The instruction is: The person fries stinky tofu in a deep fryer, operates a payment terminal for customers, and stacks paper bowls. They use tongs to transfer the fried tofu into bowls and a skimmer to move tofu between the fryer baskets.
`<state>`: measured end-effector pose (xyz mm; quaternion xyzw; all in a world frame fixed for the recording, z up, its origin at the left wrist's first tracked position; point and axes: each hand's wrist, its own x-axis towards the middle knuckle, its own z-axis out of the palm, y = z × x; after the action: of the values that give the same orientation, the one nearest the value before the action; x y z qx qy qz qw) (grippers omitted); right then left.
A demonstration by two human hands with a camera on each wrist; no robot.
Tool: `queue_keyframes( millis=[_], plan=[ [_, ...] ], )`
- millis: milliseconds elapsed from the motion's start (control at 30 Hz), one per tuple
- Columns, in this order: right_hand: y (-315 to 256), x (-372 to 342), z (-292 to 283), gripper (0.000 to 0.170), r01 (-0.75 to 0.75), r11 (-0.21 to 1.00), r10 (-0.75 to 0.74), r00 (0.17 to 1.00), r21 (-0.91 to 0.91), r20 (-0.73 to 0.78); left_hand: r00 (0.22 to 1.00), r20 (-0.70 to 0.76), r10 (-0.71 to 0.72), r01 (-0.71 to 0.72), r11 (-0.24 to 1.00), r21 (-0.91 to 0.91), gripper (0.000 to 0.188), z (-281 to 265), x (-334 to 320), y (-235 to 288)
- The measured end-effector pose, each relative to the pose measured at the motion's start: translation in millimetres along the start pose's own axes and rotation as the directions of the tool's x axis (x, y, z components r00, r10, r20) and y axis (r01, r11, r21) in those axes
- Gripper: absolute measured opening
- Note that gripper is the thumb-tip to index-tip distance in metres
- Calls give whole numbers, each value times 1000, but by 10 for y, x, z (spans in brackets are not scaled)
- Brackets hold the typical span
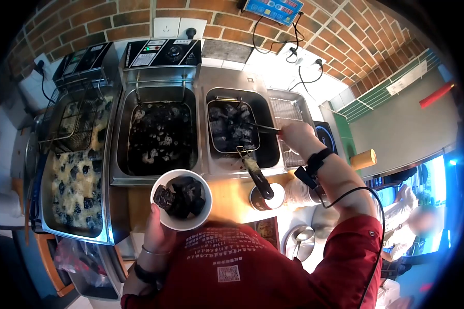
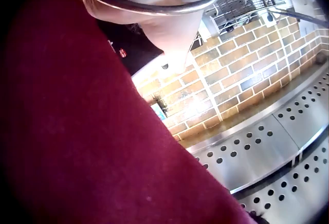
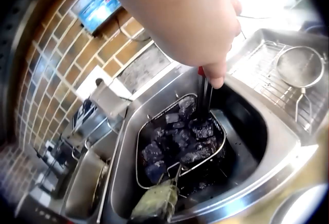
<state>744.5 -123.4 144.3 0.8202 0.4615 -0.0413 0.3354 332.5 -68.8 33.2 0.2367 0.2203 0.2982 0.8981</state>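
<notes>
In the head view, my left hand [image 1: 158, 236] holds a white round bowl [image 1: 183, 225] from its near left side, thumb against the wall. Black chunks of food [image 1: 185, 196] are heaped inside it. My right hand [image 1: 298, 138] grips dark tongs [image 1: 267, 129] that reach into a wire fryer basket [image 1: 212, 146]. More black fried cubes [image 3: 180, 137] lie in this basket, and the tongs' tips are among them in the right wrist view. A wrapped basket handle [image 1: 253, 172] points toward me. The left wrist view mostly shows a red sleeve [image 2: 103, 131]; the bowl is hidden there.
The middle fryer [image 1: 119, 149] holds dark oil and black pieces. Pale foamy oil with black cubes fills the left fryer [image 1: 46, 219], a wire basket [image 1: 72, 129] over it. A round strainer [image 3: 300, 67] lies on the right rack. Stacked bowls [image 1: 300, 193] stand near my right arm.
</notes>
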Motion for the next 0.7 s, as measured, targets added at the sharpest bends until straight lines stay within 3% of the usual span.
queue_keyframes(
  millis=[67, 133, 333, 467, 533, 633, 700],
  plan=[
    [107, -102, -3, 25, 15, 1000, -15, 1000, 26, -5, 1000, -1, -2, 2, 1000, -22, 66, 42, 33, 22],
    [195, -221, -20, 30, -64, 992, 64, 998, 104, 0, 999, 5, 45, -45, 998, 36, 66, 93, 78, 70],
    [612, -673, 42, 30, -20, 969, 89, 958, 248, -272, 998, 38, 49, -50, 999, 2, 60, 278, 417, 159],
    [748, -929, -18, 27, 80, 960, 62, 875, 268, -481, 996, -53, 66, -69, 996, -51, 41, 486, 703, 175],
    [771, -1064, -109, 27, 156, 966, -1, 803, 209, -596, 990, -98, 102, -102, 995, 3, 42, 650, 815, 215],
    [659, -1278, -370, 27, 176, 961, -14, 798, 211, -602, 988, -108, 113, -104, 991, 81, 42, 708, 1045, 200],
    [517, -1410, -513, 28, 242, 963, -116, 762, 115, -637, 992, -87, 96, -91, 994, 62, 38, 787, 1067, 168]
  ],
)
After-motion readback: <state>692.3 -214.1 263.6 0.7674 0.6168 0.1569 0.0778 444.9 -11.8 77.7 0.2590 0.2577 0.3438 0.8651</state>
